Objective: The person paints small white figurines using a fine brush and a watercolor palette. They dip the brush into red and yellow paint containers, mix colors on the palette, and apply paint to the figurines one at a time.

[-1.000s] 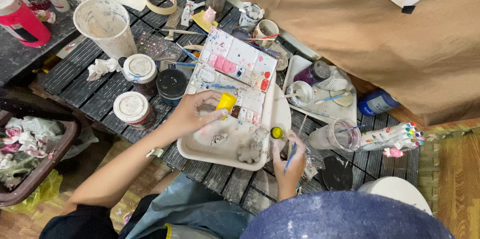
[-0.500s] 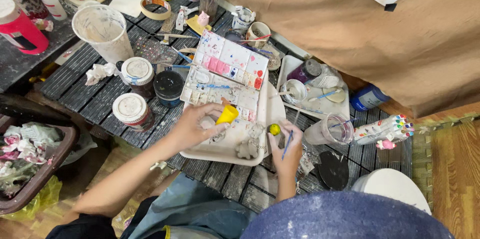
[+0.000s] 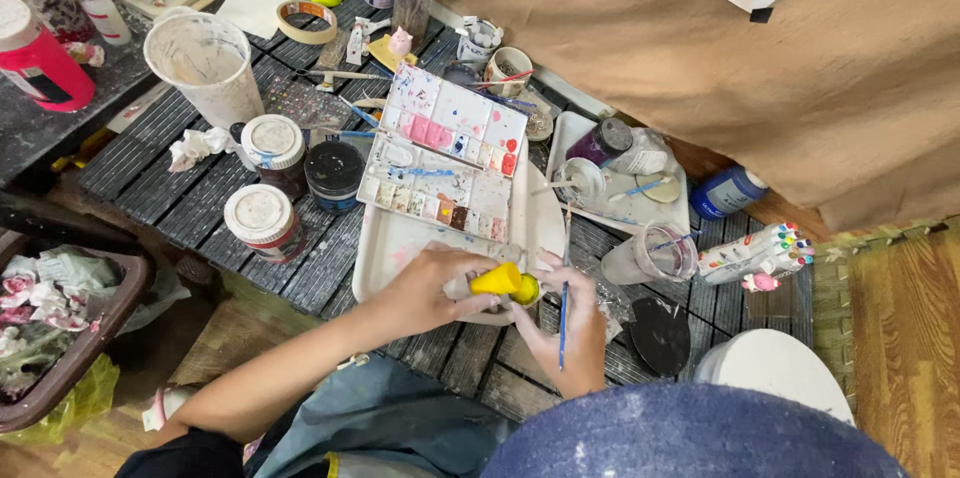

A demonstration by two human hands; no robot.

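Left hand [image 3: 425,288] clamped on yellow paint tube [image 3: 497,281], long axis pointing rightward, cap [image 3: 527,290] touching right hand [image 3: 565,323], which pinches a blue brush [image 3: 563,323], over white tray [image 3: 385,253]

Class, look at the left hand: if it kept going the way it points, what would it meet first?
Probably the right hand: the left hand points its small yellow bottle rightward at it, though depth is unclear.

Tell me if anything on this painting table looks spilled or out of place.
Nothing looks freshly spilled. The left hand holds a yellow paint bottle, the right hand its cap and a blue brush. Dried paint stains the white tray, and a crumpled tissue lies loose by the jars.
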